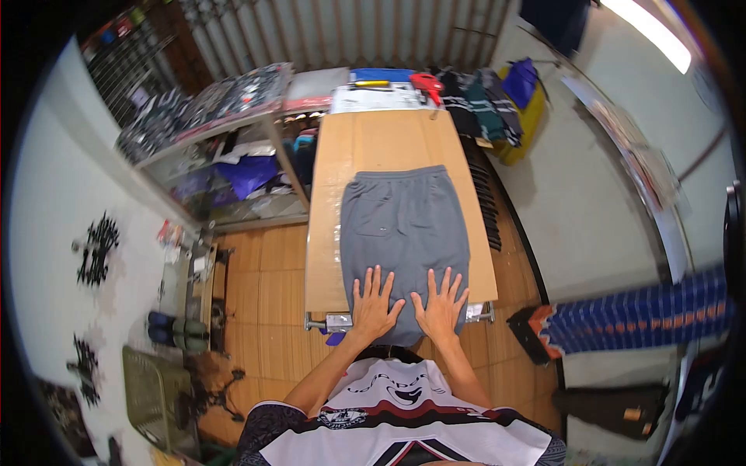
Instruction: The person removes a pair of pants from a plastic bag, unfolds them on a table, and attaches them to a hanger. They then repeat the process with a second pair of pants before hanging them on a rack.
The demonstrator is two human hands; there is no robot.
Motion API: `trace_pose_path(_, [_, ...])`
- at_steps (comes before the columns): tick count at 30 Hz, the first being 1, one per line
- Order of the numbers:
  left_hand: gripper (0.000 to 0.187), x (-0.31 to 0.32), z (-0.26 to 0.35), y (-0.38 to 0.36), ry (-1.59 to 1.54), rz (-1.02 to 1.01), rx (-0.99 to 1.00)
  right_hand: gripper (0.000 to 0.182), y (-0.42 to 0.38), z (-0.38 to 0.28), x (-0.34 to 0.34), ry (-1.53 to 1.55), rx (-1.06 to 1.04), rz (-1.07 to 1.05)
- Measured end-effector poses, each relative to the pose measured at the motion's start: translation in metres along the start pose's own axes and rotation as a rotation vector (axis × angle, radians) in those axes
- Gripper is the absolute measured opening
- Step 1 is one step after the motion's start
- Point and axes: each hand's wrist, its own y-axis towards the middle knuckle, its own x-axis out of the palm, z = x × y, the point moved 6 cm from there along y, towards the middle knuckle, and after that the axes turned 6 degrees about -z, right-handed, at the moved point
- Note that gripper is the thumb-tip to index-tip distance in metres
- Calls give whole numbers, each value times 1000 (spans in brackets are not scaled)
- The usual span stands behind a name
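Note:
A pair of grey shorts [404,225] lies spread on a cardboard-topped table [381,140], its waistband toward the far end and its leg ends hanging over the near edge. My left hand [374,304] rests flat on the lower left part of the cloth, fingers spread. On the lower right part, my right hand [440,307] lies flat too, its fingers apart and the thumb pointing toward the left one. A pocket with a small mark shows on the left side of the shorts. Neither hand grips anything.
Beyond the board lie a red tool [427,87] and a yellow-handled item [370,83]. A glass cabinet [233,167] with packed garments stands at left. Folded clothes [486,109] are at the far right. A plastic chair [155,396] stands at lower left.

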Motion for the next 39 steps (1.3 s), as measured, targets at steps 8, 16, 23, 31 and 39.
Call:
trace_pose_path(8, [39,-22,-10,-38,-566,213,-82,77,5,-8,-1,-11,25,-95])
trace_pose_path(16, [22,-54,-56,-173,-772,387,-328,53,1,-103,9,313,-274,-51])
trace_pose_path(23, [22,-104,-144,-312,-832,579,-559,44,-49,-305,60,579,-824,-250])
trace_pose_path(31, [22,-185,-244,-502,-600,821,-836,38,-187,-521,128,625,-1092,-676])
trace_pose_path(39, [23,-201,-294,-624,-587,921,-1147,35,-279,-609,212,620,-1266,-979])
